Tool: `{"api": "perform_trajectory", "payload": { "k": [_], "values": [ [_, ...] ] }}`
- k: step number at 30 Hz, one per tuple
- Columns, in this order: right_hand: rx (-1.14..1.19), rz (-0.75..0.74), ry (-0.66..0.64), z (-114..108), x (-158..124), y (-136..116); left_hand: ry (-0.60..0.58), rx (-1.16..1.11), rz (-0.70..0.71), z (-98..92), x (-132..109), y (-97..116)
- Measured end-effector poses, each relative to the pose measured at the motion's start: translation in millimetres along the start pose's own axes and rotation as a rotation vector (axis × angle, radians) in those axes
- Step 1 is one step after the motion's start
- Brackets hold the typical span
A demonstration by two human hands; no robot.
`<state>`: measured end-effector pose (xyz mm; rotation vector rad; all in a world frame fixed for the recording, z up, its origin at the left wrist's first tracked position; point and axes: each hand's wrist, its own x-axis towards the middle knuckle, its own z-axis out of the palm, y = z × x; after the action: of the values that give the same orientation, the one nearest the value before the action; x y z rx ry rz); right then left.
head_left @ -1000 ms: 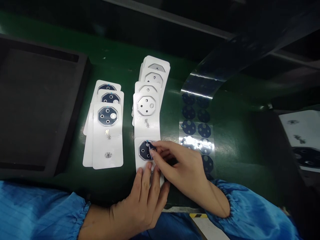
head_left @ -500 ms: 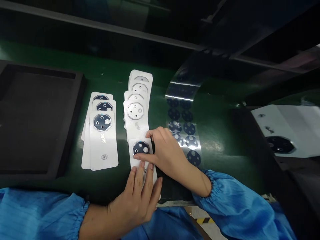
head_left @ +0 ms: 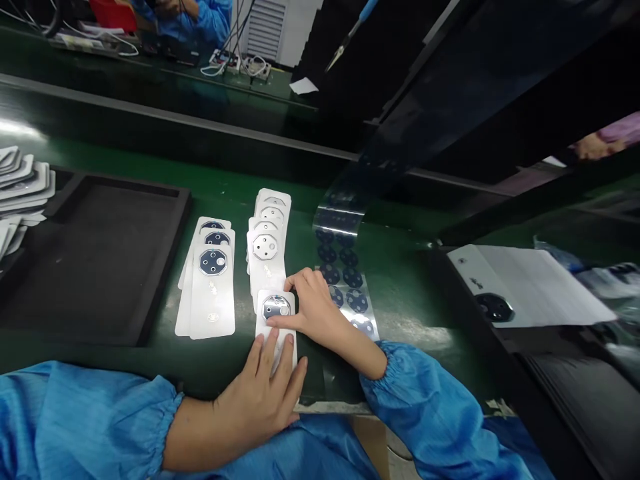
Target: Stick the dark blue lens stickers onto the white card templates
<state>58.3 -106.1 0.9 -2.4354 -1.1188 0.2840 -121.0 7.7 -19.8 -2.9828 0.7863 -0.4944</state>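
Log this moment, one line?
left hand: fingers on white rounded-corner card | right hand: thumb at lower edge of card's dark-blue octagonal patch | nearby: clear film strip bearing dark-blue octagons

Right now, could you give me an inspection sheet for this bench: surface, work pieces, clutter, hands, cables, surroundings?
Surface: green benchtop, glossy.
Work pieces: white card under both hands, bearing a dark octagon; left group of cards with dark octagons; middle group with pale octagons; clear strip of octagonal stickers.
Clutter: black tray and heaped white pieces, left; white sheet, right.
Hands: left hand, fingers on the card's lower part; right hand, thumb across the octagon's lower edge.
Cables: dark and white cables on the far side.
Surroundings: co-worker's blue sleeve beyond; another person's hand, right; blue-handled tool, top.
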Motion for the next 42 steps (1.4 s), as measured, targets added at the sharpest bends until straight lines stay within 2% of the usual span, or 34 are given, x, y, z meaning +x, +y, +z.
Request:
{"api": "perform_trajectory", "payload": {
  "k": [3, 10, 15, 19, 21, 24, 27, 29, 31, 34, 35, 37, 39, 41, 42],
  "values": [
    [0.033, 0.007, -0.031, -0.6, -4.1, -4.6, 0.009, -0.013, 0.000, 0.4, -0.6, -0.6],
    [0.019, 0.056, 0.032, 1.6, -7.0, -5.8, 0.015, -0.007, -0.001, 2.6, -3.5, 0.4],
    [0.028, 0.009, -0.093, -7.5, -8.2, -14.4, 0.020, -0.025, -0.025, 0.7, -5.2, 1.2],
    [-0.032, 0.071, 0.059, -2.2, -13.1, -16.3, 0.032, 0.000, -0.029, 0.5, -5.2, 0.0],
    [-0.066, 0.118, 0.076, -1.2, -15.5, -14.8, 0.068, 0.038, -0.025, 2.2, -4.0, -0.5],
    [0.029, 0.157, -0.037, -16.6, -19.6, -17.5, 0.132, 0.101, -0.016, 3.4, -3.2, -1.6],
    [0.234, 0.086, -0.088, -51.1, -17.8, -34.7, 0.179, 0.164, 0.044, 0.2, -6.9, -4.3],
    [0.293, -0.022, -0.050, -71.7, -3.5, -54.0, 0.161, 0.218, 0.155, -4.2, -10.7, -7.4],
    [0.276, -0.167, -0.056, -77.7, 26.6, -74.7, 0.113, 0.219, 0.276, -9.2, -12.7, -11.4],
    [0.118, -0.493, -0.142, -52.3, 88.4, -95.9, 0.051, 0.075, 0.313, -14.2, -10.0, -16.7],
    [0.038, -0.542, -0.142, -38.6, 107.5, -98.6, 0.038, 0.026, 0.295, -15.0, -8.2, -17.8],
    [-0.128, -0.580, -0.064, -13.7, 135.5, -97.3, 0.056, -0.021, 0.273, -15.7, -4.4, -19.1],
    [-0.218, -0.562, 0.091, -1.5, 146.7, -87.3, 0.096, -0.003, 0.289, -16.1, -1.6, -19.8],
    [-0.222, -0.510, 0.187, -4.9, 142.2, -70.6, 0.119, 0.022, 0.301, -17.2, -0.2, -20.2],
    [-0.210, -0.486, 0.192, -11.0, 136.0, -61.1, 0.124, 0.026, 0.295, -18.0, 0.1, -20.3]
  ]
}}
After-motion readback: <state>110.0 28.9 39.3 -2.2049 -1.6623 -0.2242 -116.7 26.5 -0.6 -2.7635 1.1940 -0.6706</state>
